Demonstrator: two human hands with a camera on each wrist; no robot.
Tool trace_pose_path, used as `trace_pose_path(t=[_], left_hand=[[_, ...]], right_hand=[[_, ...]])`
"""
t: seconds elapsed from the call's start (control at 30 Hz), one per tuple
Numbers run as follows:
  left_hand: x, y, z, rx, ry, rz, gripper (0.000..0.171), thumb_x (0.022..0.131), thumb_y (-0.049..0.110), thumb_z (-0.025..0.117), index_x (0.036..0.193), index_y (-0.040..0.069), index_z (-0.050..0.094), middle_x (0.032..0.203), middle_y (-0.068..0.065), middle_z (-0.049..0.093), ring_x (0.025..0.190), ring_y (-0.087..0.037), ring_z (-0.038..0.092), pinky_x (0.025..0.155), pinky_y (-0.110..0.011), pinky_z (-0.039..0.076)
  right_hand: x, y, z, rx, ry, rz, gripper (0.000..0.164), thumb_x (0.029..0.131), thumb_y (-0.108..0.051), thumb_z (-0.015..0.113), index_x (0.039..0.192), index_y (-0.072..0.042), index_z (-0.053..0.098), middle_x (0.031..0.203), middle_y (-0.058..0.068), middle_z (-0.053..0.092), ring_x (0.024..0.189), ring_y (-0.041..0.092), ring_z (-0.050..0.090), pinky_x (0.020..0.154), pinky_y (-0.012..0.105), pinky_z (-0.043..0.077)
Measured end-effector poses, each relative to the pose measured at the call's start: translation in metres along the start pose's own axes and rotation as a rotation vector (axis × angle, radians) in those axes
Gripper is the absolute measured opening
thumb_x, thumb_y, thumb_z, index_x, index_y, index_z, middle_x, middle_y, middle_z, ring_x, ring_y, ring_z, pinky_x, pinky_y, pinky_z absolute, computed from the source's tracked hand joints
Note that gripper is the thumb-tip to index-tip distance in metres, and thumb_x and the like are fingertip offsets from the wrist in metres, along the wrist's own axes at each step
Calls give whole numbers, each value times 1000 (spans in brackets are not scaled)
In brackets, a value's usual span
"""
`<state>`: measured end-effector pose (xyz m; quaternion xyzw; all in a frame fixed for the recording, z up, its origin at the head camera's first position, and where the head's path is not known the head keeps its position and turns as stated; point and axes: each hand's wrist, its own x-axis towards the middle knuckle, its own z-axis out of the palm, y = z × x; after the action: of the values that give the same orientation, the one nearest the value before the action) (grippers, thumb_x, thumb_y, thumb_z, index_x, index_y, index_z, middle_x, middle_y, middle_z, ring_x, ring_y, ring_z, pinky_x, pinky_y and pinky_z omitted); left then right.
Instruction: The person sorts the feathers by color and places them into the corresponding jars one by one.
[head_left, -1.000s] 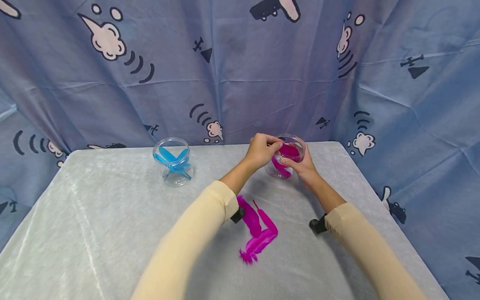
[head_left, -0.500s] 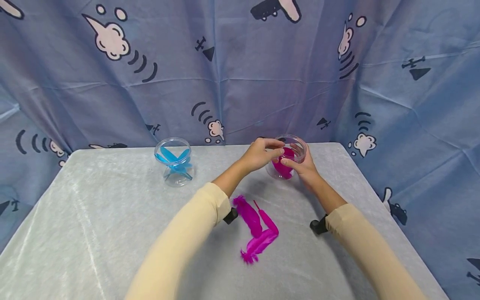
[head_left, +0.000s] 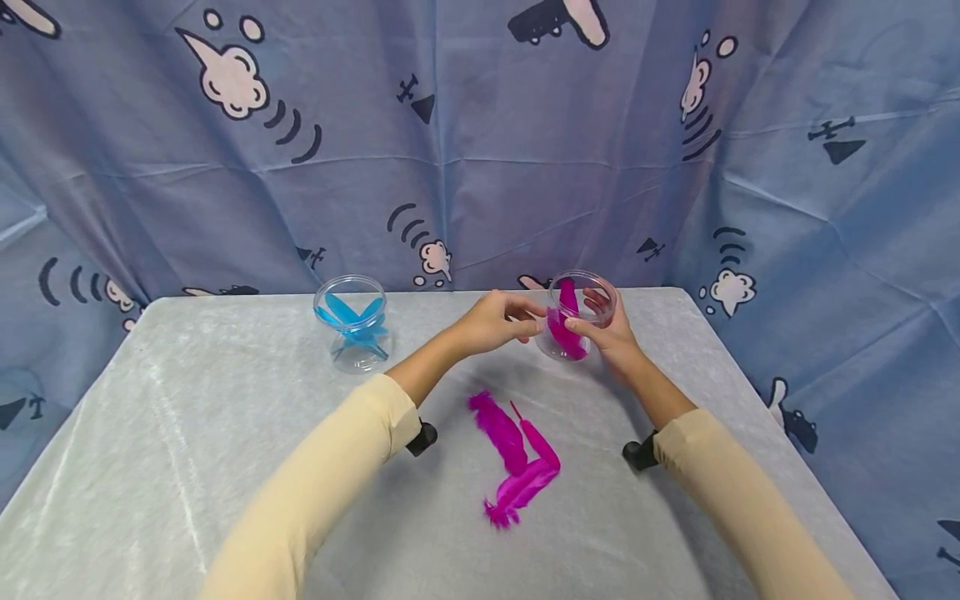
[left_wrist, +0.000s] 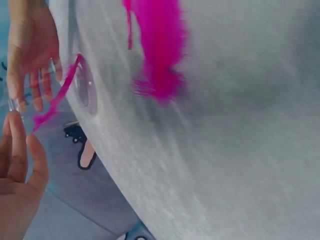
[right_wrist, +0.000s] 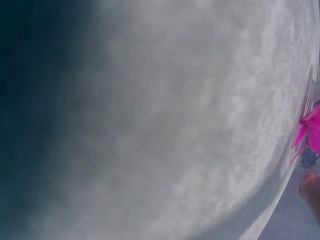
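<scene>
At the back right, my right hand (head_left: 617, 337) grips a clear jar (head_left: 546, 345) near its rim, thumb in front and fingers behind. Inside the jar stands a magenta feather (head_left: 567, 337), tilted against the wall. My left hand (head_left: 491, 323) is just left of the jar, fingers loosely extended toward it and holding nothing. The left wrist view shows the left hand's fingertips (left_wrist: 16, 122) close to the rim, with the feather (left_wrist: 57, 102) beyond. Only the jar's edge, some feather (right_wrist: 314, 131) and a blurred fingertip appear in the right wrist view.
A second clear jar (head_left: 360, 363) holding blue feathers (head_left: 364, 333) stands at the back left. More magenta feathers (head_left: 501, 433) lie mid-table on the pale cloth (head_left: 187, 450), between the forearms. A patterned blue curtain (head_left: 510, 200) hangs behind the table's back edge.
My left hand has let go of the magenta feather at the jar's mouth and drawn back to the left. The feather has dropped deeper into the jar; the right hand keeps its grip.
</scene>
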<state>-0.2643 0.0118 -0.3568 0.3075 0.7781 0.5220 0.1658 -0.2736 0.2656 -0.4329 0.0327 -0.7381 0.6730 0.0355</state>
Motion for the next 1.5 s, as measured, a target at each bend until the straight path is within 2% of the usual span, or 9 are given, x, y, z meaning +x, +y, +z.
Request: trace_pose_path(t=[0.2,0.33,0.43,0.57,0.8,0.97,1.13,1.3,1.5], left_hand=[[-12,-7,-3,8,-93,9,31,95,9,67,125,-1,66,112,-16,70,95,-31,68,86,-31,55],[-22,-13,-4,42,-147,9,33,93,9,70,123,-2,67,112,-15,71,100,-20,68,88,-26,54],[-28,-19,-5,62,-171,-6,33,91,8,71,122,-3,67,107,-14,73,101,-20,68,86,-26,54],[-34,-28,-7,58,-187,-25,34,90,6,72,121,-6,66,102,-15,73,96,-23,69,83,-26,54],[-43,-48,-7,72,-198,-74,37,87,3,74,122,-8,65,99,-16,73,88,-20,70,76,-25,55],[-48,-58,-2,114,-216,-98,36,85,2,75,119,-7,66,95,-13,73,89,-18,69,79,-23,53],[-52,-64,1,143,-231,-105,35,82,-1,77,116,-7,67,89,-10,71,81,-12,66,75,-21,52],[-54,-68,5,162,-226,-112,35,80,-5,77,114,-6,68,86,-9,69,74,-9,62,70,-19,51],[-56,-65,7,186,-231,-129,34,79,-12,72,112,-5,69,85,-10,67,70,-8,58,65,-18,49]], right_hand=[[0,0,-1,6,5,-6,81,92,-5,69,154,-16,18,156,21,24,146,36,19,119,50,22],[0,-1,-1,8,5,-9,81,92,-4,68,154,-17,18,156,21,25,146,36,20,119,49,22],[0,-1,-1,3,4,0,81,92,-4,68,155,-17,18,156,21,24,146,36,20,119,49,22],[0,-2,-1,11,2,-1,81,92,-2,67,155,-15,17,156,22,24,146,36,19,119,48,22],[-1,-2,-1,-13,3,11,84,92,-5,68,156,-13,14,157,20,25,146,33,21,119,49,22],[-2,-3,-1,-9,9,14,80,92,-4,68,154,-15,17,157,19,27,146,31,22,119,48,22],[-3,-2,-1,-6,9,10,78,92,-5,67,152,-19,20,157,18,27,146,30,22,119,48,22],[-2,-2,0,10,8,5,77,92,-3,66,152,-17,19,156,20,25,147,31,21,119,48,21],[-3,-3,0,-7,12,21,78,93,-4,67,152,-18,19,156,17,27,147,29,22,119,47,21]])
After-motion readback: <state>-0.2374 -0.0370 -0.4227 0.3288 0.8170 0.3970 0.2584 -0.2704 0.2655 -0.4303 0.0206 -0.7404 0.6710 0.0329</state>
